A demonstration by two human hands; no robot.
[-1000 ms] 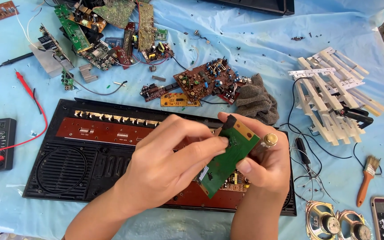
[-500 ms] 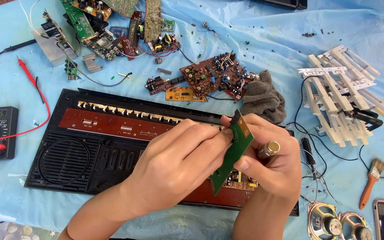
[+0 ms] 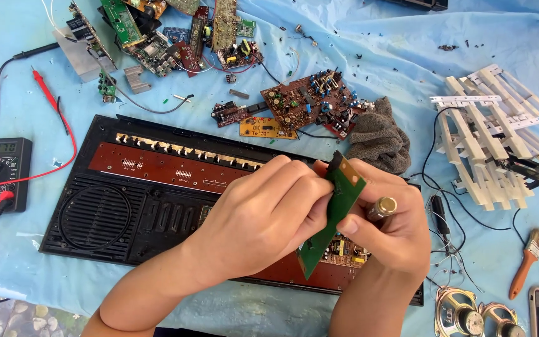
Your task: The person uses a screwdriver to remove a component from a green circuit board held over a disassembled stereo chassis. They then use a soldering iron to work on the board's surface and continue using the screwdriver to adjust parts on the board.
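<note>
Holding green circuit board (image 3: 334, 215) edge-on above the opened black keyboard case (image 3: 120, 212).
Left hand (image 3: 263, 215) fingers pinch its upper edge; right hand (image 3: 388, 228) grips its far side, a metal cylinder (image 3: 383, 206) between the fingers.

Both hands (image 3: 319, 212) gripping tilted green circuit board (image 3: 335, 209), above black keyboard casing (image 3: 107, 218)

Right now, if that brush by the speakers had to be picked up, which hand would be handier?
Probably the right hand: the brush lies at the table's right edge, on its side. But it grips the green circuit board and a small metal cylinder, as the left hand does the board.
</note>
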